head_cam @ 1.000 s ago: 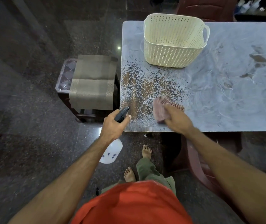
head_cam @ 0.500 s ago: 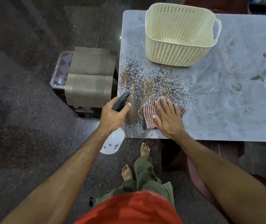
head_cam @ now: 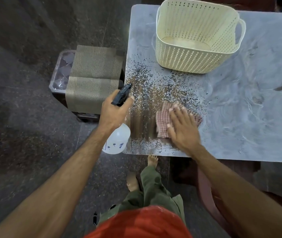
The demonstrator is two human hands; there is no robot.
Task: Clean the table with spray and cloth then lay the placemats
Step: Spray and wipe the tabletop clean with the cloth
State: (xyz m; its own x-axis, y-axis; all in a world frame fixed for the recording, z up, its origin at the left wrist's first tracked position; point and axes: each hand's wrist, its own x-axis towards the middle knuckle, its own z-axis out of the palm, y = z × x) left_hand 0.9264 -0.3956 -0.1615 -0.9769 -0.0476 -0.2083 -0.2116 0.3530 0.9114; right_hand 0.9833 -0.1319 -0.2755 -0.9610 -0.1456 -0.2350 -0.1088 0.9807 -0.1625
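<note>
My left hand [head_cam: 114, 112] grips a white spray bottle [head_cam: 118, 141] by its black trigger head, just off the table's near left corner. My right hand [head_cam: 182, 127] lies flat, fingers spread, pressing a red-checked cloth [head_cam: 162, 121] onto the grey table [head_cam: 248, 117]. Spray droplets speckle the tabletop around the cloth, with a wiped streak to its left. Folded olive-brown placemats [head_cam: 93, 79] lie on a stool left of the table.
A cream perforated basket [head_cam: 196, 40] stands at the table's far left part. The stool [head_cam: 59, 69] sits close against the table's left edge. A dark red chair [head_cam: 208, 194] is tucked under the near edge. My bare feet stand on the dark stone floor.
My right hand with the cloth slid rightward over the wet patch, leaving a wiped streak. The left hand with the bottle barely shifted.
</note>
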